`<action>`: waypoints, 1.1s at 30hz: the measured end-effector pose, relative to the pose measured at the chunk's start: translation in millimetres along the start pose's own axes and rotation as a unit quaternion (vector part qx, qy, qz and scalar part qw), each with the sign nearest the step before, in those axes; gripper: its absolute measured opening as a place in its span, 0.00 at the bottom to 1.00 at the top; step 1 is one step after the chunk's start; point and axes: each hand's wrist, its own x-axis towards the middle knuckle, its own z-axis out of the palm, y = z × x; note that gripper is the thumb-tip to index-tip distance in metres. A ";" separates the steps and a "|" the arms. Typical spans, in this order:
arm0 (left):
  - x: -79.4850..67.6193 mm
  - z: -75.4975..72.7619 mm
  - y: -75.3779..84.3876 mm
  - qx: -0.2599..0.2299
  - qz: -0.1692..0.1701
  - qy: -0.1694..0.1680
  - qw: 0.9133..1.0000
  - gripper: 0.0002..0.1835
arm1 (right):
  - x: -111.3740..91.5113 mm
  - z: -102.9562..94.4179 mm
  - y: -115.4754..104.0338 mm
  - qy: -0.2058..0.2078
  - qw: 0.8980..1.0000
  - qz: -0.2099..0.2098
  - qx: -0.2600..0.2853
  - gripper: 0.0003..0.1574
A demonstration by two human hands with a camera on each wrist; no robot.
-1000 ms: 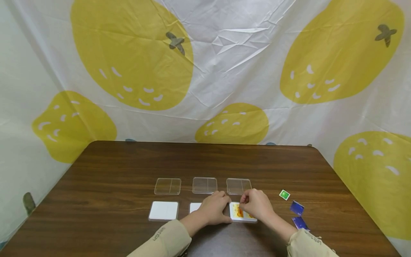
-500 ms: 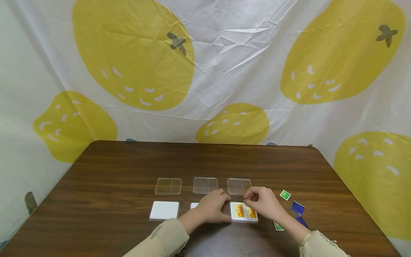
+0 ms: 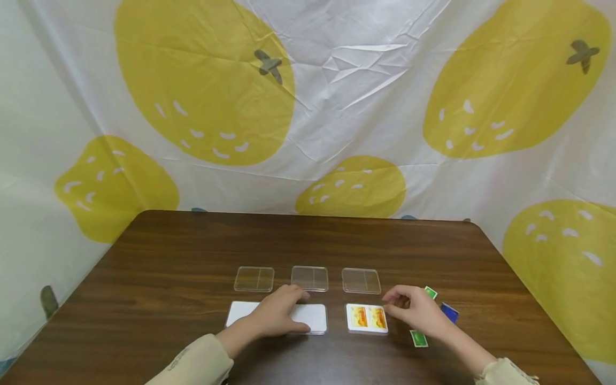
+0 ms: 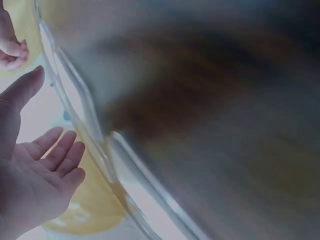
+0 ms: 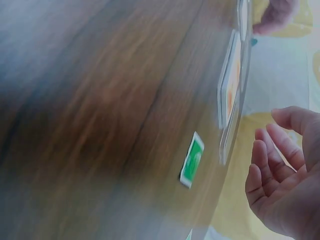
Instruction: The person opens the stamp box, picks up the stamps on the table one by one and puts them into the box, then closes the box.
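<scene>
My left hand (image 3: 274, 314) hovers over two white cards in clear cases, the left card (image 3: 239, 310) and the middle card (image 3: 314, 317), covering part of each. Its fingers look loose and hold nothing in the left wrist view. On the right lies a white card in a case (image 3: 367, 328) with two orange-and-yellow stamps (image 3: 377, 317) side by side. Just right of it is my right hand (image 3: 417, 310), fingers relaxed and nothing between them. Below that hand lies a green stamp (image 3: 418, 338); another green stamp (image 3: 431, 292) and a blue stamp (image 3: 449, 312) are partly hidden behind it.
Three clear plastic lids stand in a row behind the cards: a left lid (image 3: 254, 279), a middle lid (image 3: 309, 278) and a right lid (image 3: 361, 280). The brown wooden table (image 3: 144, 267) ends at a lemon-patterned curtain (image 3: 356, 107).
My right hand has drawn off the stamped card to the right, uncovering both orange stamps. My left hand has shifted left from beside that card, baring more of the middle white card.
</scene>
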 end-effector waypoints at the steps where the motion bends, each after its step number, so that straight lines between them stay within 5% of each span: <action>1: -3.5 -1.4 -2.2 -0.001 -0.004 -0.001 1.000 0.32 | -1.9 -2.6 0.6 0.001 1.000 0.005 0.002 0.08; 9: -18.3 -6.1 -11.0 0.014 -0.034 -0.017 0.999 0.35 | -17.9 -20.6 14.2 0.000 0.999 -0.021 -0.032 0.08; 17: -21.4 -3.7 -14.5 0.019 -0.042 -0.019 0.999 0.33 | -36.4 -33.5 32.7 -0.042 0.993 -0.063 -0.094 0.07; 27: -24.6 -4.4 -14.7 0.028 -0.045 -0.006 0.999 0.31 | -51.1 -27.8 40.6 -0.005 0.977 -0.120 -0.174 0.17; 33: -24.9 -3.5 -14.7 0.028 -0.044 -0.008 0.999 0.31 | -55.2 -22.7 41.9 0.008 0.974 -0.119 -0.193 0.18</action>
